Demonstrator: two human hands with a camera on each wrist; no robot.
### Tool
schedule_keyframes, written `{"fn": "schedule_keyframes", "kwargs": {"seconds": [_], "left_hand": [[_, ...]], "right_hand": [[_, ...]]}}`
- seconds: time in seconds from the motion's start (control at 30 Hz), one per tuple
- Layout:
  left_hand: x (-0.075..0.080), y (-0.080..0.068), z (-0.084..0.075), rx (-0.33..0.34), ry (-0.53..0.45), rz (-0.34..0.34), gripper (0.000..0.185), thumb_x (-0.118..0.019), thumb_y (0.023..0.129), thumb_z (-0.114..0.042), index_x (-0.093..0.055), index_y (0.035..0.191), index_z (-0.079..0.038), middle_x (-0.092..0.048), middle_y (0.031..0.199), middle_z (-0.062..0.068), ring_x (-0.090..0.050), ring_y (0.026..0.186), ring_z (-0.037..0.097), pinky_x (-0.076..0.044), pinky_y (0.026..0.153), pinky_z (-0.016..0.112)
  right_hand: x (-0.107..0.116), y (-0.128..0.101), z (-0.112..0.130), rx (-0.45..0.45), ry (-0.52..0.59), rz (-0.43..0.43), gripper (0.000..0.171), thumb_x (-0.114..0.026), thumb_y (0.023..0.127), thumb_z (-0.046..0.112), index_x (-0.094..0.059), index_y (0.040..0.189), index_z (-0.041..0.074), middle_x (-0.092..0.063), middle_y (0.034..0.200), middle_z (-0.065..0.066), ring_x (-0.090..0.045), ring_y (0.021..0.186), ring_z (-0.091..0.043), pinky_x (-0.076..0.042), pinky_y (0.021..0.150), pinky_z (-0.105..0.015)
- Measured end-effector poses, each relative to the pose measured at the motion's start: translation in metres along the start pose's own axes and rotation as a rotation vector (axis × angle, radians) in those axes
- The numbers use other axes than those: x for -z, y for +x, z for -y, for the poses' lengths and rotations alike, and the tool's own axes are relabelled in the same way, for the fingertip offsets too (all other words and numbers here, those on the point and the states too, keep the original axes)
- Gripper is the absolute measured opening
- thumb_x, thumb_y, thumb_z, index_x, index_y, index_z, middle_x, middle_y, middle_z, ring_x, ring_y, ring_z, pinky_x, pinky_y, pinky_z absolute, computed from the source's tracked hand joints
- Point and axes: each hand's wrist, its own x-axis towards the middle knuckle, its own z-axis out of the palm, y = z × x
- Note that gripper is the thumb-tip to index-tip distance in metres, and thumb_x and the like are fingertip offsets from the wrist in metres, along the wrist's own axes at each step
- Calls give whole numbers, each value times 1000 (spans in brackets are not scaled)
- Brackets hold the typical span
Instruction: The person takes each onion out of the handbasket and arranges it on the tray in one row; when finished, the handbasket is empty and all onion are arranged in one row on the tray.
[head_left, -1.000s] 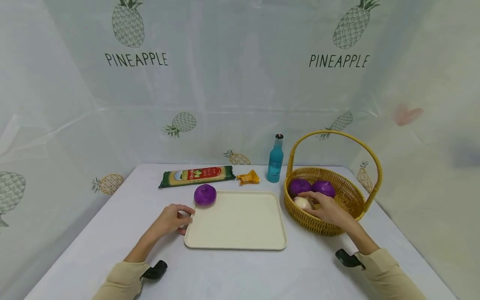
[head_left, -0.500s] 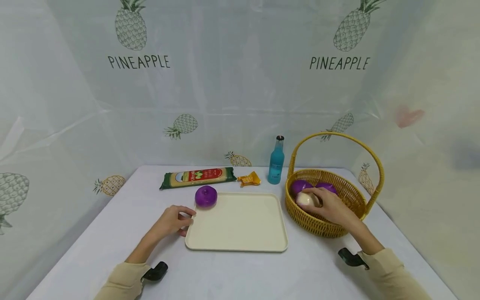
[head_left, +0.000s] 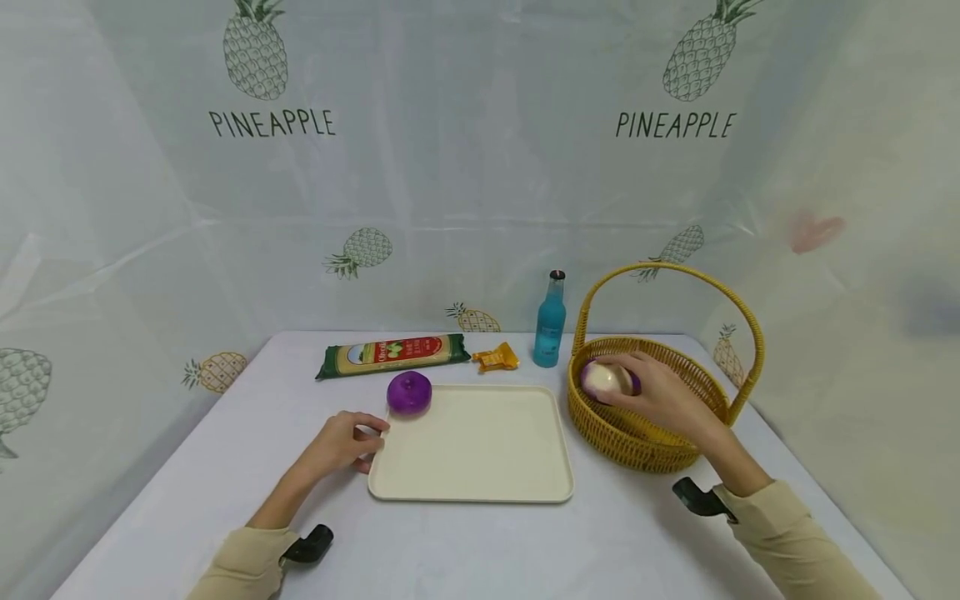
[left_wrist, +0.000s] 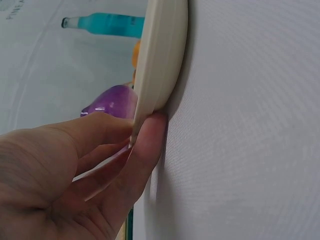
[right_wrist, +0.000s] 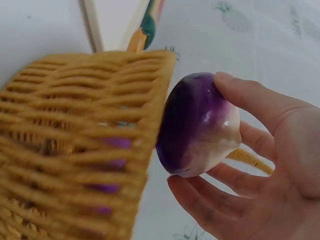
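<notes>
My right hand (head_left: pixel 656 392) grips a purple-and-white turnip (right_wrist: pixel 200 125) between thumb and fingers. In the right wrist view this turnip is raised at the rim of the wicker basket (head_left: pixel 637 454). Purple patches show through the basket's weave, and in the head view my hand and the turnip hide most of what lies inside. My left hand (head_left: pixel 341 446) pinches the left rim of the cream tray (head_left: pixel 480 450), thumb above and a finger beneath, as the left wrist view (left_wrist: pixel 145 135) shows. Another purple turnip (head_left: pixel 409 392) sits at the tray's back left corner.
Behind the tray lie a green-and-gold packet (head_left: pixel 393 355) and a small orange wrapped snack (head_left: pixel 497 357). A blue bottle (head_left: pixel 551 325) stands upright left of the basket. The basket's tall handle (head_left: pixel 675 267) arches over it.
My right hand has taken hold of the turnip and lifted it from the basket's floor, with its pale side turned up. My left hand has stayed at the tray's rim.
</notes>
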Motion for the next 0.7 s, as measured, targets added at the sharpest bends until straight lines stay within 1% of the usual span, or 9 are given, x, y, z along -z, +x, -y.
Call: {"fn": "schedule_keyframes", "kwargs": {"seconds": [0.2, 0.3, 0.37, 0.43, 0.5, 0.7], "left_hand": [[0, 1, 2, -13, 2, 1, 26, -68, 84, -1, -71, 110, -1, -71, 84, 10, -64, 59, 14, -59, 51, 30], [0, 2, 2, -5, 6, -3, 26, -68, 84, -1, -71, 110, -2, -71, 85, 10, -64, 60, 14, -59, 51, 30], [0, 2, 2, 0, 8, -7, 25, -69, 84, -1, -71, 109, -3, -71, 85, 9, -64, 61, 14, -59, 51, 30], [0, 3, 1, 2, 2, -8, 25, -69, 84, -1, -71, 109, -3, -71, 85, 9, -64, 61, 15, -59, 51, 30], [-1, 3, 1, 0, -3, -8, 25, -68, 84, -1, -71, 109, -3, -71, 85, 9, -64, 62, 15, -59, 52, 30], [-1, 1, 0, 5, 0, -17, 25, -69, 83, 0, -72, 108, -3, -72, 85, 9, -64, 61, 15, -59, 51, 30]], "right_hand": [[-6, 10, 16, 16, 14, 7, 54, -76, 84, 38, -61, 132, 17, -60, 132, -15, -55, 120, -36, -51, 93, -57], [-12, 16, 27, 15, 39, 14, 54, -76, 84, 39, -61, 132, 18, -59, 134, -15, -56, 120, -36, -53, 92, -55], [-17, 21, 35, 12, 49, 19, 55, -75, 85, 40, -60, 133, 20, -59, 133, -15, -57, 117, -36, -55, 89, -54], [-23, 27, 43, 10, 60, 27, 55, -75, 84, 41, -60, 133, 21, -58, 131, -15, -58, 113, -34, -58, 86, -50], [-29, 34, 50, 24, 57, 41, 55, -75, 85, 41, -59, 133, 21, -58, 130, -15, -59, 111, -33, -58, 85, -49], [-53, 55, 70, 68, 87, 97, 55, -75, 85, 37, -60, 134, 18, -57, 133, -17, -58, 115, -34, -57, 88, -51]]}}
